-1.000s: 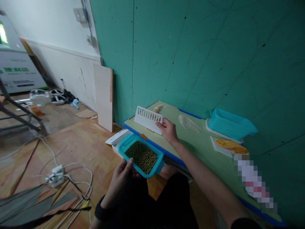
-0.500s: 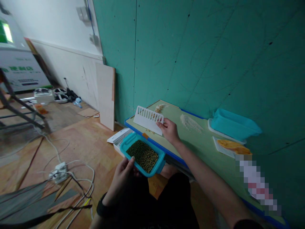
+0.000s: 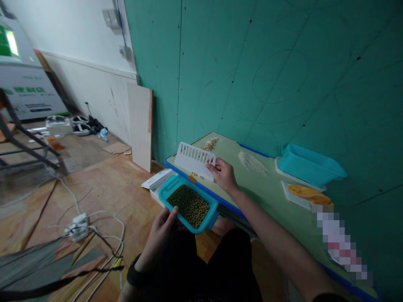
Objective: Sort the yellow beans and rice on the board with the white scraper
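My left hand (image 3: 164,222) grips the near side of a blue plastic container (image 3: 170,184), thumb over its rim. Inside lie dark green beans (image 3: 181,196) and tan beans (image 3: 198,213), side by side. The container sits just below the table edge. With thumb and fingers, my right hand (image 3: 224,174) pinches one end of a white slotted plastic scraper (image 3: 191,162), tilted over the table. A few tan beans (image 3: 197,175) lie at its lower edge, and a small pile of tan beans (image 3: 210,144) sits behind it.
On the green tabletop (image 3: 252,188) is a spread of pale grains (image 3: 253,164). Farther right are an empty blue container (image 3: 311,165) and a yellow-brown object (image 3: 308,193) on a white tray. A green wall (image 3: 264,75) stands behind. Cables and a power strip (image 3: 78,226) lie on the floor.
The white scraper has shifted slightly toward the near table edge, with the few tan beans in front of it. The left hand and container have hardly moved.
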`<state>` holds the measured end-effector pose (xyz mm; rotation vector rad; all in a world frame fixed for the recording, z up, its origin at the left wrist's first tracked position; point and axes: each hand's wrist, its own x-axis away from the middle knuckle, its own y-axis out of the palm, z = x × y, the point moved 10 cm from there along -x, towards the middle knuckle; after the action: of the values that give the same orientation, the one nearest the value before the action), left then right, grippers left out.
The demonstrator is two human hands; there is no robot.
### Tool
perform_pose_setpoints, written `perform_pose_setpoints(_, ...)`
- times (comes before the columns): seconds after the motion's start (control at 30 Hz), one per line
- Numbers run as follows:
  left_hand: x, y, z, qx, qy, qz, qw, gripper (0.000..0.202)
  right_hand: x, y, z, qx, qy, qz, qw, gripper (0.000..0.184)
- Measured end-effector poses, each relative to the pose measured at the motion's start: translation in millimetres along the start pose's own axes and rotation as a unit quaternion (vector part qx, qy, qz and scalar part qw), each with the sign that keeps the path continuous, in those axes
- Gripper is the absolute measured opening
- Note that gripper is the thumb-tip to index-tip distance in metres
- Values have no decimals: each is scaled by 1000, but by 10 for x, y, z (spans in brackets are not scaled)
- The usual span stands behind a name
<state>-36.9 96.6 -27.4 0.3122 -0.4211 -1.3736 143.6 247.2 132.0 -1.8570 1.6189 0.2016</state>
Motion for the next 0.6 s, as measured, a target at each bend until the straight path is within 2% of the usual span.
perform_pose_setpoints(0.13,17,34,52,-12,10,-4,1000,39,81,-7,-68,16,-12,-14,1000,26)
perform_pose_setpoints(0.3,35,65,114,-20,14,1,1000,39,263,-25,-315,102,-45,-43,993,21)
perform_pose_setpoints(0.5,23,-6,52,-8,5,36,999,44,604,-11,-519,196,-88,-41,976,28)
perform_pose_setpoints(0.6,12,-21,-1,1,3,32,999,45,752,-4,-584,219,-111,-36,969,29)
